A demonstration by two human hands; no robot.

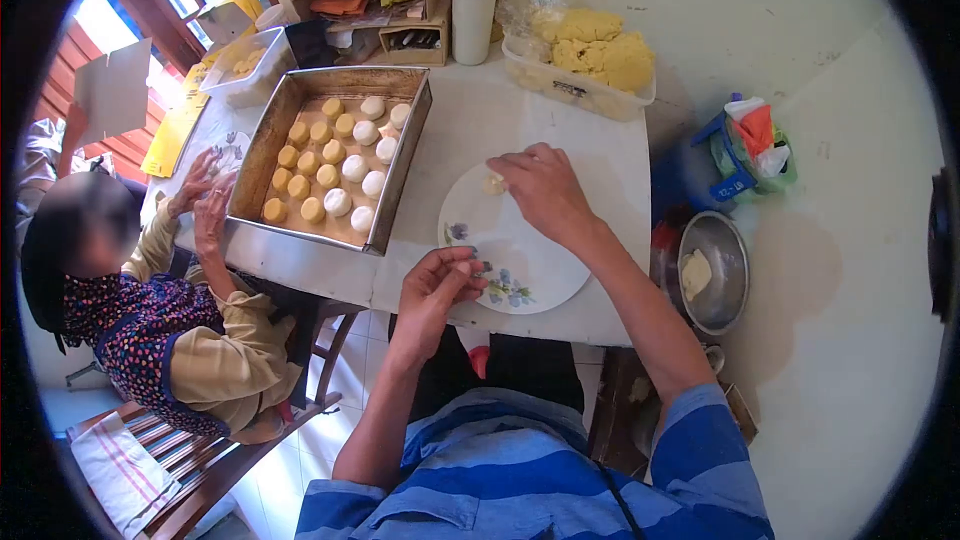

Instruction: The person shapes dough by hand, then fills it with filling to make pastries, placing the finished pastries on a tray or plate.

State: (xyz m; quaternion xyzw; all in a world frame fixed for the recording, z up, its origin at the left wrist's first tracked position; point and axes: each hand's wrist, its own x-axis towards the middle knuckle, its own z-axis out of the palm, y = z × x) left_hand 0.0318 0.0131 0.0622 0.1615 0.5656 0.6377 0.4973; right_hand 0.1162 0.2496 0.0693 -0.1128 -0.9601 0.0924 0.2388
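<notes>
My right hand reaches over the far part of a round white plate with blue flowers. Its fingertips are closed on a small pale piece of dough at the plate's surface. Above the plate's near left edge is my left hand, fingers curled in towards the thumb. Whether anything small sits between those fingers I cannot make out. Left of the plate, a metal baking tray holds rows of small round pieces, several yellow and several whiter.
A co-worker sits at the left, both hands by the tray. At the back stand a tub of yellow dough, a white bottle and another plastic tub. A metal bowl with dough is at the right, beside the wall.
</notes>
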